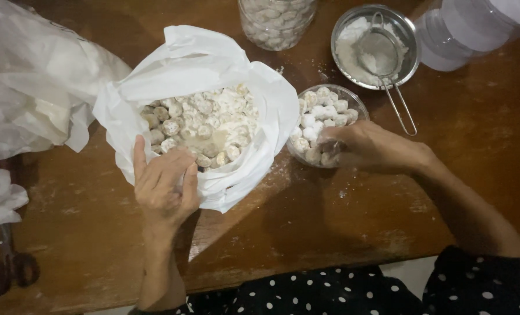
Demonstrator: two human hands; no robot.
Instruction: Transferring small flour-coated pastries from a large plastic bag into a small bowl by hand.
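A: Where the brown wooden table (341,233) runs across the whole view, dusted with white powder, what sits biggest on it?

B: A crumpled white plastic sack (32,87) at the far left. Next, a white paper-lined bag (260,116), mouth open upward, full of small round sweets (207,125) coated in powder, pale brown showing through.

A: And the hands?

B: The left hand (164,181) rests on the bag's near rim, fingers spread wide, fingertips among the sweets, gripping nothing I can make out. The right hand (368,146) lies over the near edge of a clear round tub (353,102) just right of the bag, fingers curled narrow into whiter sweets (321,114); whether it pinches one, I cannot tell.

A: Behind them?

B: A clear plastic container (470,29) lying tilted at the top right, a glass jar (277,23) of sweets at top centre, and a round metal bowl (408,46) of white powder. A small wire-mesh sieve (376,52) sits in it, its thin handle pointing toward the right hand, long axis slanting down-right.
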